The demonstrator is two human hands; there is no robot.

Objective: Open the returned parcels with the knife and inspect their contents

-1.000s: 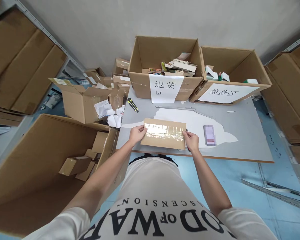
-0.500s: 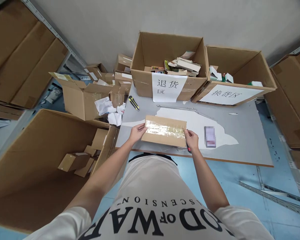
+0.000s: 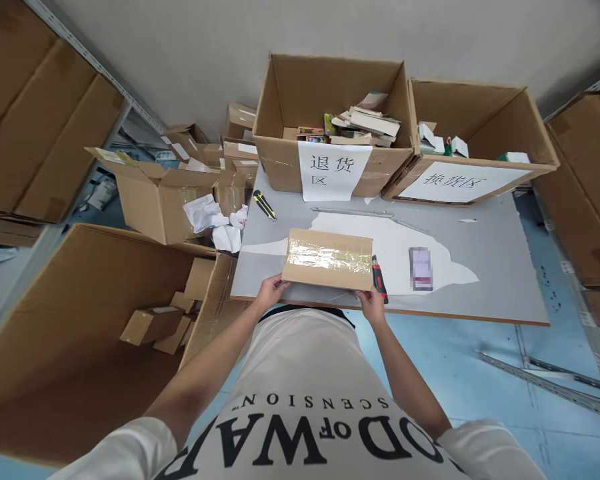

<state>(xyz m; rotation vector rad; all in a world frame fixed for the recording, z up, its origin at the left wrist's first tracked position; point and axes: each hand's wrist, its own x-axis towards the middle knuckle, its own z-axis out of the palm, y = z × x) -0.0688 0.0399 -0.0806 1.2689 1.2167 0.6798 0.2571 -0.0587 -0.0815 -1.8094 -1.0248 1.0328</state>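
We hold the taped carton (image 3: pixel 329 250) at the near edge of the counter (image 3: pixel 495 243), left hand (image 3: pixel 271 293) and right hand (image 3: pixel 373 303) pinching its near corners. The red-and-black cutter (image 3: pixel 379 280) lies beside its right end. We judge this step as handling the carton; moving it calls for balanced, two-handed support.

- Holding taped carton (image 3: pixel 330 259) by near side, left hand (image 3: pixel 273 293) and right hand (image 3: pixel 371 304), at front edge of table (image 3: pixel 505 267).
- Beside carton's right end, red cutter (image 3: pixel 379 281).
- Along back edge, two open boxes (image 3: pixel 281 167).
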